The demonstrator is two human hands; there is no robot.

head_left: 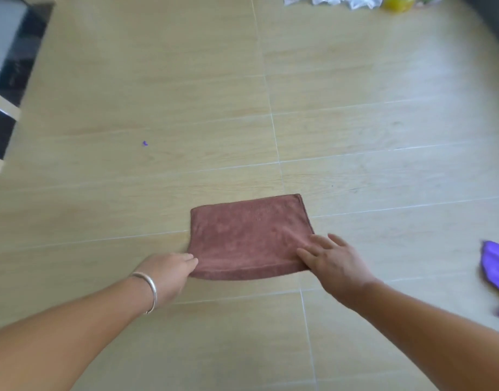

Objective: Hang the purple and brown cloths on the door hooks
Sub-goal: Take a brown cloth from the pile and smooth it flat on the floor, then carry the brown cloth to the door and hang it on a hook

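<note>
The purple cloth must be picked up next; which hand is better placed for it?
The right hand: the purple cloth lies at the right edge, on its side. The left hand is farther away, across the brown cloth.

A reddish-brown cloth (249, 238) lies on pale wood-grain floor tiles (158, 94); a purple cloth (496, 266) sits at right.

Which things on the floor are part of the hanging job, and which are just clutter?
Job:
brown cloth, folded on the floor, left hand at its corner, right hand on it
purple cloth, right edge

Lying about:
plastic wrap
yellow item
purple scrap
</note>
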